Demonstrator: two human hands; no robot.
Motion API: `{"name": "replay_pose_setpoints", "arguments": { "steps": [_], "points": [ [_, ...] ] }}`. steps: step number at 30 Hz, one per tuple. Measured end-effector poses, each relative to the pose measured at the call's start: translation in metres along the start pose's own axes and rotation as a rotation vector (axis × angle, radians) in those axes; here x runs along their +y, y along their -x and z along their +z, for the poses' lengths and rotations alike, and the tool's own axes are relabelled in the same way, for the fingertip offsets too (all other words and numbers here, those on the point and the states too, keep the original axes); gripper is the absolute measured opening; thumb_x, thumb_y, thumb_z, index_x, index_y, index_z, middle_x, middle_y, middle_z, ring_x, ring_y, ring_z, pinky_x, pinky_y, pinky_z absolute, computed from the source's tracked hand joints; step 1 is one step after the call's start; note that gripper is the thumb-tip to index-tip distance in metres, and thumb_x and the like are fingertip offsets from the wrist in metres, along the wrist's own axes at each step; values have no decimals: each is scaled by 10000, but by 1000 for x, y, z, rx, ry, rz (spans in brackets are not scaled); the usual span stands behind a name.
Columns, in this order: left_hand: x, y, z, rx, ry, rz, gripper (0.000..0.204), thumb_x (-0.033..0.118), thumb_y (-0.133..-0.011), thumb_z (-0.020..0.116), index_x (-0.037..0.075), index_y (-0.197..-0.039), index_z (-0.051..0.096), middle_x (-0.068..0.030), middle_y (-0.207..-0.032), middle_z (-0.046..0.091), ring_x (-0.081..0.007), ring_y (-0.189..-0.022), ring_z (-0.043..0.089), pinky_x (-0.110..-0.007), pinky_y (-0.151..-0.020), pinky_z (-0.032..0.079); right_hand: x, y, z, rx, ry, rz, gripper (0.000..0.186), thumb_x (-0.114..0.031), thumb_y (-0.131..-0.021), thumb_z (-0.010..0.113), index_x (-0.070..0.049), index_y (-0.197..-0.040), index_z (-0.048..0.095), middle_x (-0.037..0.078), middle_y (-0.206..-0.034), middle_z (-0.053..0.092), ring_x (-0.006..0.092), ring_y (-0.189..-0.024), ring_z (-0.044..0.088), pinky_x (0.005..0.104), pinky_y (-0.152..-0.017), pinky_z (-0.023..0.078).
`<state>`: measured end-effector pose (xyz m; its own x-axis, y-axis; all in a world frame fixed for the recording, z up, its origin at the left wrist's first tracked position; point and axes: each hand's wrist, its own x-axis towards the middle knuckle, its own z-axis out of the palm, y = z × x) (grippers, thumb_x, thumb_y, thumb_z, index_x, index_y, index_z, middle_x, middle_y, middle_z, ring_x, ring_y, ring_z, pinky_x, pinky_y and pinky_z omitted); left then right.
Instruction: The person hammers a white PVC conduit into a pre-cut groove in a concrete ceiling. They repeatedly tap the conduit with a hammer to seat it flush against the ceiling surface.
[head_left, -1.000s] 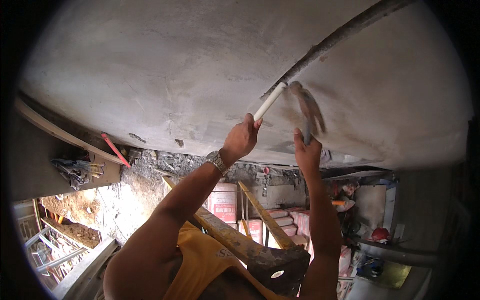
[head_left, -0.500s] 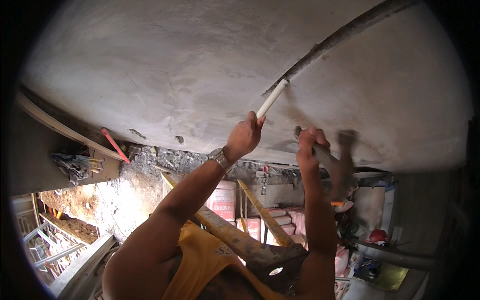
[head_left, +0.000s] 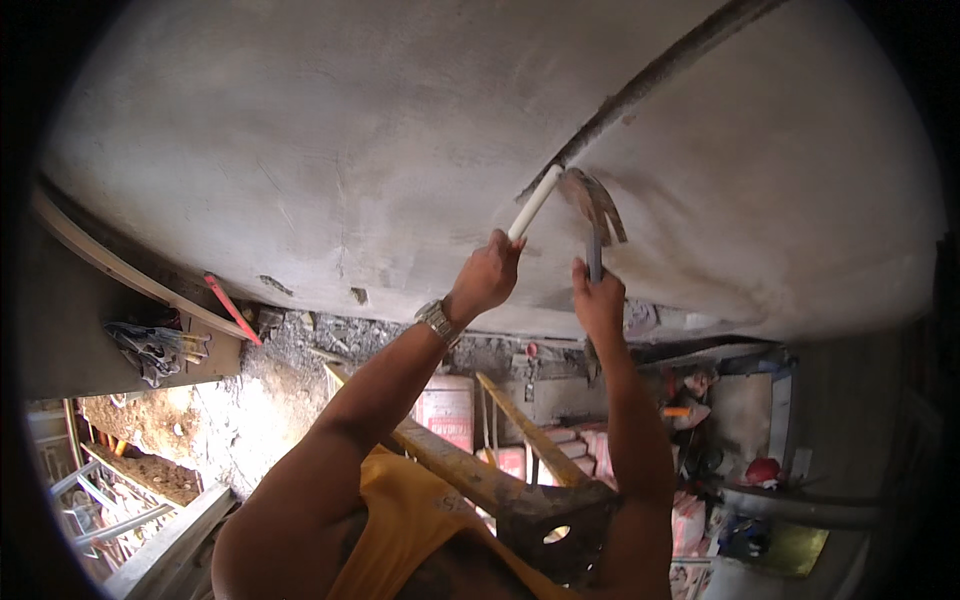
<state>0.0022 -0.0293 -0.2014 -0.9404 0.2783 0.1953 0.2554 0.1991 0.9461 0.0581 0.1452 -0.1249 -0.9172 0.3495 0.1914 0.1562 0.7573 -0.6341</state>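
Observation:
My left hand (head_left: 487, 273), with a metal watch on its wrist, is closed around a short white pipe (head_left: 535, 203). The pipe slants up to the right, its upper end at the lower end of a dark groove (head_left: 640, 88) cut in the grey plastered wall (head_left: 380, 150). Gripped by the handle in my right hand (head_left: 601, 303) is a claw hammer (head_left: 597, 212). Its head is close beside the pipe's upper end; whether the two touch, I cannot tell.
Below my arms stands a yellow stepladder (head_left: 535, 432). Stacked red-and-white bags (head_left: 445, 412) lie beneath it. Rubble (head_left: 330, 330) runs along the wall's foot, near a red pipe (head_left: 232, 308) at the left. A red helmet (head_left: 763, 472) is at the lower right.
My right hand has swung the hammer up and left, from low at the right to beside the pipe's upper end. My left hand still holds the pipe at nearly the same place.

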Motion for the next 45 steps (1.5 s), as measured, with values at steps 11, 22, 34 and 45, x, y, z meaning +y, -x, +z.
{"name": "replay_pose_setpoints", "arguments": {
  "steps": [11,22,34,45],
  "points": [
    [-41,-7,19,-25,-170,-58,318,367,-1011,428,57,-971,368,-257,-654,581,-502,-643,566,-571,-551,423,9,54,-20,-124,-162,78,415,-305,-935,642,46,-722,583,21,-594,548,88,-564,469,302,-540,434],
    [-97,46,-56,-47,-452,211,268,346,-957,542,88,-1010,490,-160,-827,641,-395,-704,634,-475,-569,501,21,81,-37,-84,-401,195,331,-302,-919,637,-6,-786,573,-5,-592,511,74,-525,440,285,-491,381],
    [-36,5,-23,44,-382,84,262,308,-994,492,73,-944,388,-222,-664,582,-477,-625,567,-554,-511,420,24,68,-14,-130,-579,96,227,-211,-941,608,-74,-786,515,-40,-617,468,44,-508,407,237,-451,322],
    [-37,1,-5,131,-374,102,238,254,-987,513,60,-931,388,-214,-628,572,-463,-578,567,-532,-472,430,-21,47,-26,180,-127,-421,265,-153,-960,568,-77,-723,479,-38,-607,454,50,-561,417,242,-515,343]
  ]
}}
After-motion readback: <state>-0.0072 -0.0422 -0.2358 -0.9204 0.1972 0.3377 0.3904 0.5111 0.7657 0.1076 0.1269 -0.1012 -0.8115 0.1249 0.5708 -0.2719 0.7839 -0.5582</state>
